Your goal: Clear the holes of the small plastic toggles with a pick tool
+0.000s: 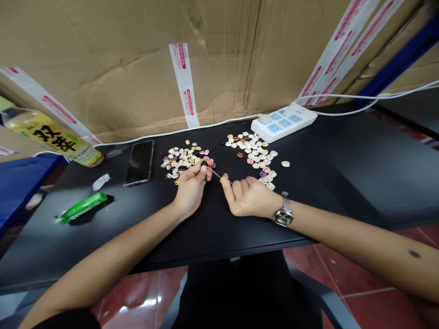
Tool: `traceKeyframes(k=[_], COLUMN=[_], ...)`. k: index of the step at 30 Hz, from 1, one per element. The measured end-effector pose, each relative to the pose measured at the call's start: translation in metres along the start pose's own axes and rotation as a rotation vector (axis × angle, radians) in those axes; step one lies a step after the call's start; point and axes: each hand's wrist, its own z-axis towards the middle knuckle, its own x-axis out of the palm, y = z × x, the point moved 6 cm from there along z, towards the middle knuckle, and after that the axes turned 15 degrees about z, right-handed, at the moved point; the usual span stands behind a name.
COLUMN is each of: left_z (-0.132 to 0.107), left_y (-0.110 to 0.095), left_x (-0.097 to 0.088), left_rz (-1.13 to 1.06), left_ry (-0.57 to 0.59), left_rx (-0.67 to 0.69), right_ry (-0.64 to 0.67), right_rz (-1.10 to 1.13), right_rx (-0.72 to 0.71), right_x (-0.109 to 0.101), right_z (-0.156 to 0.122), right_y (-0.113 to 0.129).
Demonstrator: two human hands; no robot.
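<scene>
Between the thumb and fingers of my left hand (190, 191) is a small black button-like piece (204, 163). My right hand (252, 196), with a watch at the wrist, is closed around a thin metal tool (215, 172) whose tip reaches the black piece. The tool's handle is hidden in my fingers, so its kind does not show. Just beyond my left hand lies a pile of small oval pieces (187, 157) in white, yellow, pink, purple and black. A second group of mostly white oval pieces (262, 153) spreads behind my right hand.
A white power strip (284, 122) with cables stands at the back of the black table (360, 173), against cardboard (137, 68). To the left are a phone (139, 163), a green wrapper (82, 207), a crumpled white scrap (101, 182) and a drink bottle (51, 135).
</scene>
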Motion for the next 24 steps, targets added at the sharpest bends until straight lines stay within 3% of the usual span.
traceKeyframes(k=[6, 8, 11, 13, 17, 20, 24], left_z=[-0.001, -0.002, -0.001, -0.001, -0.001, -0.002, -0.002], left_y=[-0.001, -0.001, 0.0, 0.001, 0.001, -0.002, -0.008], left_x=[0.001, 0.001, 0.0, -0.001, 0.001, 0.005, 0.007], left_rz=[0.029, 0.033, 0.025, 0.009, -0.025, -0.082, -0.125], left_ry=[0.023, 0.027, 0.003, -0.006, 0.022, 0.079, 0.12], left_rx=[0.012, 0.009, 0.002, -0.001, 0.005, -0.015, -0.024], right_ry=[-0.068, -0.074, -0.09, -0.114, -0.172, -0.219, -0.293], right_rz=[0.09, 0.03, -0.191, -0.216, -0.108, 0.095, 0.269], right_rx=[0.132, 0.073, -0.126, -0.147, -0.014, 0.084, 0.121], right_x=[-0.005, -0.006, -0.003, -0.001, -0.005, -0.014, -0.027], right_z=[0.0, 0.0, -0.003, -0.005, -0.002, 0.0, -0.002], right_y=[-0.012, -0.008, 0.008, 0.011, -0.004, -0.024, -0.038])
